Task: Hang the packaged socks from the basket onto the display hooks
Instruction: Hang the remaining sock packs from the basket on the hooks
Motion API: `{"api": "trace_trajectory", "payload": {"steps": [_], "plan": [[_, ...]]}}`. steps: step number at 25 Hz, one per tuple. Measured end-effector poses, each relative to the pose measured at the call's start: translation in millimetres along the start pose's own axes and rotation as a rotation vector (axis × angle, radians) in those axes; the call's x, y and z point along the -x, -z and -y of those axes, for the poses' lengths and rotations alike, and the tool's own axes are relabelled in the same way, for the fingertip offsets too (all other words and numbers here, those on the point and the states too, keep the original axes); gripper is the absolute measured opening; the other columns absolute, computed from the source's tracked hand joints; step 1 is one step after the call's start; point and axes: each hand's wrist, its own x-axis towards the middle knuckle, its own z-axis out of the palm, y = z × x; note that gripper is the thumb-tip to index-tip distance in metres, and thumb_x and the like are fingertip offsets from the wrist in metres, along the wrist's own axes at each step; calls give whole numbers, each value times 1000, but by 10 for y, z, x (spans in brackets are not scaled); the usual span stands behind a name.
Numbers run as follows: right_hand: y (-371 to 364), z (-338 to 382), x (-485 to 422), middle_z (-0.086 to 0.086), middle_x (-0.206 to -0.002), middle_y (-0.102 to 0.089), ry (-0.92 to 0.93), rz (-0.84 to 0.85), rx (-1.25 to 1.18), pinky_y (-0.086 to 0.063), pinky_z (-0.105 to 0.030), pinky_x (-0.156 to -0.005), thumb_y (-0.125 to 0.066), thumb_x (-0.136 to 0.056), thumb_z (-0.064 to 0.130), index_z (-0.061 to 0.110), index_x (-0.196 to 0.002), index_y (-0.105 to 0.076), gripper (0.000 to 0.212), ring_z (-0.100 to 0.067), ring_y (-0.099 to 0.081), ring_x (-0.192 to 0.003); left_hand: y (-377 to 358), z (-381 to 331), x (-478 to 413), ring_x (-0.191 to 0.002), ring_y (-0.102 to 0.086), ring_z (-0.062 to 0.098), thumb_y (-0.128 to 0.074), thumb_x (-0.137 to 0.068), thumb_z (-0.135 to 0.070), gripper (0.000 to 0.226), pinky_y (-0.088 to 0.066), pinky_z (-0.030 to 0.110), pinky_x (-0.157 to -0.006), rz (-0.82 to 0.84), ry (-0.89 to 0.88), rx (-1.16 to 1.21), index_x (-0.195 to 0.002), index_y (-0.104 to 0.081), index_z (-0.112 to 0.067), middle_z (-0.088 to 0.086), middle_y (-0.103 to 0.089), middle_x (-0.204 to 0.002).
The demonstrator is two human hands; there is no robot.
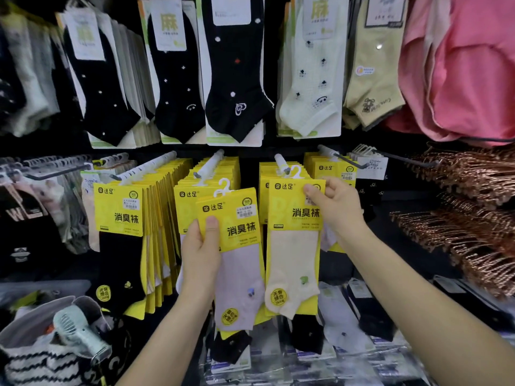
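The right grip (337, 207) pinches the top right corner of the cream pack (292, 246). The pack hangs upright, its white loop (297, 171) just beside a peg (281, 162) tip, up and left of the fingers. The left grip (199, 246) clasps the lilac pack (239, 260) by its left edge, upright and lower, so the right looks nearer to hanging.

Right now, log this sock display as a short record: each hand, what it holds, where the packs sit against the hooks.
left hand: grips lilac sock pack by its card's left edge
right hand: pinches cream sock pack at its card's top right
cream pack's hanger: at a display hook tip; threaded or not, cannot tell
lilac pack's hanger: below the hooks, on none
lower left: bag holding a small fan
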Motion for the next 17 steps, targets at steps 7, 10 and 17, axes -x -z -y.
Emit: {"api": "trace_trajectory", "payload": {"steps": [7,10,17], "plan": [[-199,-116,-77,3,-84,-72,51,-50,141,-52,-28,-69,-66,-86,21,30,-82,-59,13,-7,-66,-74,113,-25,37,-75,-66,-5,-45,-97,-29,17,-49,10,-59,31,-14,10,-90,-60,-26,-22,-71,-82],[-200,-142,-62,3,-81,-69,13,-99,168,-52,-29,-71,-69,-83,25,27,-84,-60,10,-14,-66,-80,15,-14,70,-83,-67,3,-46,-96,-31,21,-53,15,-67,69,2,9,-96,-62,-19,-11,-72,-86],[-172,-91,294,-1,-87,-62,118,-1,153,-42,-8,-64,-68,-81,34,22,-91,-56,20,-9,-54,-77,-276,-104,158,-77,-62,-2,-50,-94,-30,12,-50,13,-64,131,-10,-5,-88,-60,-26,-9,-68,-86]]}}
